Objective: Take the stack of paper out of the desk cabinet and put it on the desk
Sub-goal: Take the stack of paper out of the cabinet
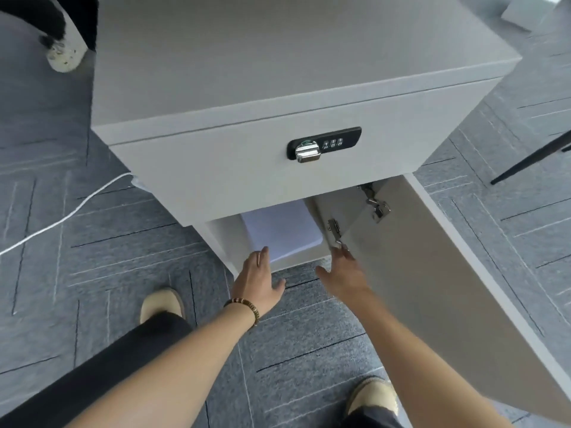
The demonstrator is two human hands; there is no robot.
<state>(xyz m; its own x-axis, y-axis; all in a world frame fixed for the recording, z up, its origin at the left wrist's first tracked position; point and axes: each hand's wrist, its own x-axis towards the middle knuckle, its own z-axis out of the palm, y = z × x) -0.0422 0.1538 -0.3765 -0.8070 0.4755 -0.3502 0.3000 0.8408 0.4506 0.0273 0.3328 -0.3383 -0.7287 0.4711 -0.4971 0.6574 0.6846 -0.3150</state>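
A white stack of paper (pixel 285 231) lies inside the lower compartment of a grey desk cabinet (pixel 247 168), whose door (pixel 432 257) is swung open to the right. My left hand (pixel 258 281), with a bead bracelet at the wrist, reaches toward the front left edge of the stack, fingers apart and empty. My right hand (pixel 344 273) is spread open just in front of the compartment's right side, its fingertips near the lower door hinge (pixel 335 230). Neither hand holds the paper.
The cabinet's upper drawer carries a black combination lock with a chrome latch (pixel 323 145). A white cable (pixel 65 216) runs over the grey carpet at left. A black chair leg (pixel 531 160) slants in at right. My two feet in beige slippers stand before the cabinet.
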